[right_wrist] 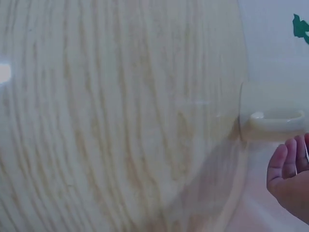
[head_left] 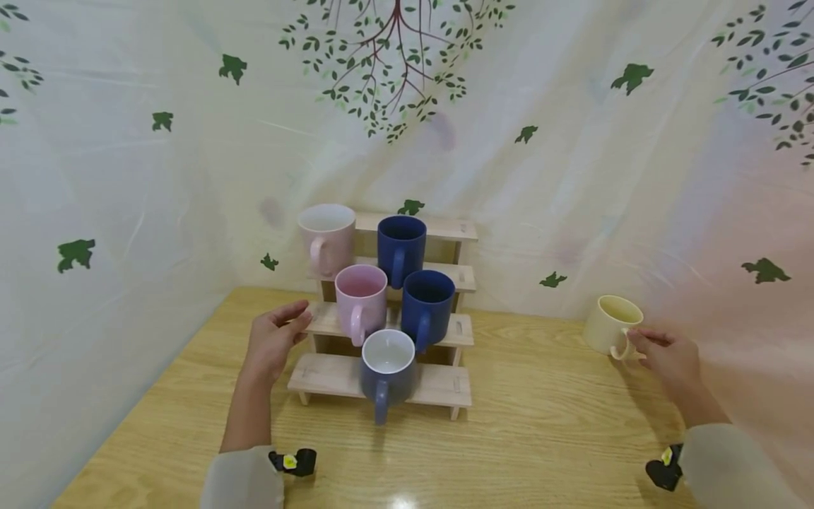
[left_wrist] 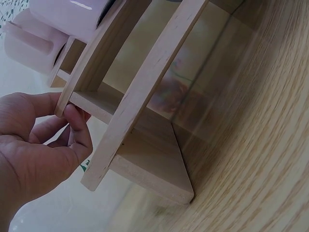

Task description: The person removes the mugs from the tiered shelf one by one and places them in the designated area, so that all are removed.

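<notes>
On the right of the table [head_left: 528, 403], near its rear edge and beside the printed sheet [head_left: 547, 177], the yellow mug [head_left: 600, 329] appears to stand upright, handle [right_wrist: 280, 126] towards me. My right hand [head_left: 670, 360] is at that handle, fingers lightly bent and side by side. Whether they are clamped on it I cannot tell; the right wrist view cuts off part of the hand.

My left hand [head_left: 273, 343] pinches the left end of a step of the rack [head_left: 318, 371], finger above and finger below the board. On the rack I count a pale pink mug [head_left: 333, 244], a pink mug [head_left: 372, 307], two blue mugs [head_left: 432, 304] and, lowest, a grey mug [head_left: 397, 375].

Handling assessment, yellow mug: probably glazed ceramic, so rigid, moderately heavy for its size, and liable to chip or crack if knocked. I judge the curved wall slippery. Recommended hold: the handle, thumb on its outer side, fingertips through the loop. The rim I would avoid.
</notes>
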### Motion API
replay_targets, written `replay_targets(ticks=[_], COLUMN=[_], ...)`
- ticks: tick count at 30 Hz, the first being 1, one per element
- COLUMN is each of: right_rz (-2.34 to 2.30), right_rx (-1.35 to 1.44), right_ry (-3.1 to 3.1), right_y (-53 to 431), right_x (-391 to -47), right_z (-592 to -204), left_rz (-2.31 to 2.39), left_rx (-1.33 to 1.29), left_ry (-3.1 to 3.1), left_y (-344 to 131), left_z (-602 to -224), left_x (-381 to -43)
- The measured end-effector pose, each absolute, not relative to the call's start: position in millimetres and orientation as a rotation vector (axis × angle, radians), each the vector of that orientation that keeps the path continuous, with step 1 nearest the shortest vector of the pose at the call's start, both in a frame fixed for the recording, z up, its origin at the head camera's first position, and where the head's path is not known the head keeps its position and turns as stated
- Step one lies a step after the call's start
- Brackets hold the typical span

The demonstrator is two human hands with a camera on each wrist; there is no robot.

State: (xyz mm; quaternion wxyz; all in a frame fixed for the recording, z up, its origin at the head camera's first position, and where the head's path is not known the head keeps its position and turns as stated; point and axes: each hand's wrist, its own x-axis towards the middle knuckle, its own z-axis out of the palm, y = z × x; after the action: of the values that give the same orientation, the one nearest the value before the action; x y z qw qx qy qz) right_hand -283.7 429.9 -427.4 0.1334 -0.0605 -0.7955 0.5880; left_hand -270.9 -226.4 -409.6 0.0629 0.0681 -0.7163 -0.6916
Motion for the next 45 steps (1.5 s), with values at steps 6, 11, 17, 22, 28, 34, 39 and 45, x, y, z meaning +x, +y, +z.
replay_targets(ticks=[6, 11, 17, 22, 28, 34, 39, 45], right_rz=[1.523, 1.602, 1.542, 1.570, 1.818, 1.842, 1.796, 1.814], right_rx=[-0.233, -0.177, -0.082, -0.012, 0.127, 0.209, 0.257, 0.330], right_ry=[-2.317, -2.255, -2.337, -2.382, -2.286, -2.311, -2.364, -2.401], right_y=[417.4, 397.4, 362.6, 330.7, 298.3, 268.6, 242.6, 214.3], right_x=[-288.3, -295.3, -302.0, -306.1, -309.0, -311.4, -312.1, -312.9], right_z=[-406.4, -389.2, -366.5, -349.5, -337.0, -327.2, -317.6, -310.3], left_rz=[-2.091, -2.094, -2.095, -2.097, -2.089, -2.085, -2.096, -2.088], left_rx=[0.195, 0.191, 0.190, 0.187, 0.196, 0.190, 0.188, 0.192], left_ry=[-2.165, -2.166, -2.171, -2.175, -2.195, -2.192, -2.187, -2.186], left_y=[-224.4, -223.4, -222.7, -223.4, -225.5, -226.0, -225.2, -223.5], left_z=[-409.9, -409.0, -407.9, -407.5, -408.0, -407.8, -409.0, -407.6], left_x=[-273.3, -272.4, -270.2, -270.2, -269.9, -268.7, -269.3, -269.4])
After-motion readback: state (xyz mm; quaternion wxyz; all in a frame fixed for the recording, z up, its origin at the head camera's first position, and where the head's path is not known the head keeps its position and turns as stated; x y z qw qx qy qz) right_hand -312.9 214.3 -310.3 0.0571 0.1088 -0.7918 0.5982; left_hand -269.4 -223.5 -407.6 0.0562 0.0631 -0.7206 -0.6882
